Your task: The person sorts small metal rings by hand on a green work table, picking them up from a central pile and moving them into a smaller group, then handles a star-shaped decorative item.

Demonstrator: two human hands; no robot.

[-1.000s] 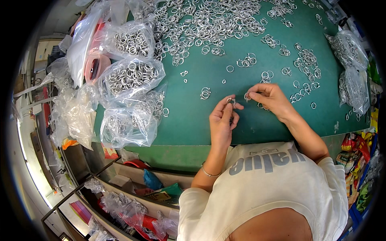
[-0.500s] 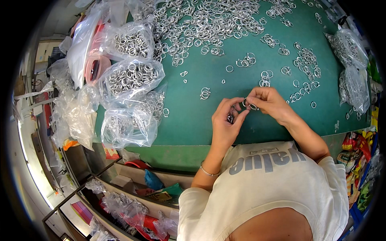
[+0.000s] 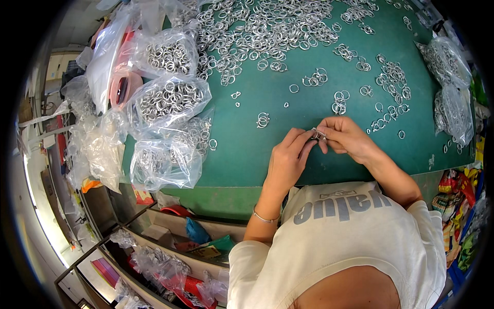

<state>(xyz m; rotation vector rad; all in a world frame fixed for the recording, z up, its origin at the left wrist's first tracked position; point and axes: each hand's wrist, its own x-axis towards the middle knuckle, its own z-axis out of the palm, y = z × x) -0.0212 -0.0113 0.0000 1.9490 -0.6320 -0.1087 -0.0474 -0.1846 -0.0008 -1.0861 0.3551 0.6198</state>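
The left hand has rolled in to the right hand, both pinching a metal ring, clear bags already loaded, a broad heap left loose.

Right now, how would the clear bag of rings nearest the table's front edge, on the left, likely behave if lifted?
The clear bag would probably sag, since its plastic looks thin and creased. It is likely heavy for its size, given the metal-looking rings inside. They would probably shift, as they seem loosely heaped.
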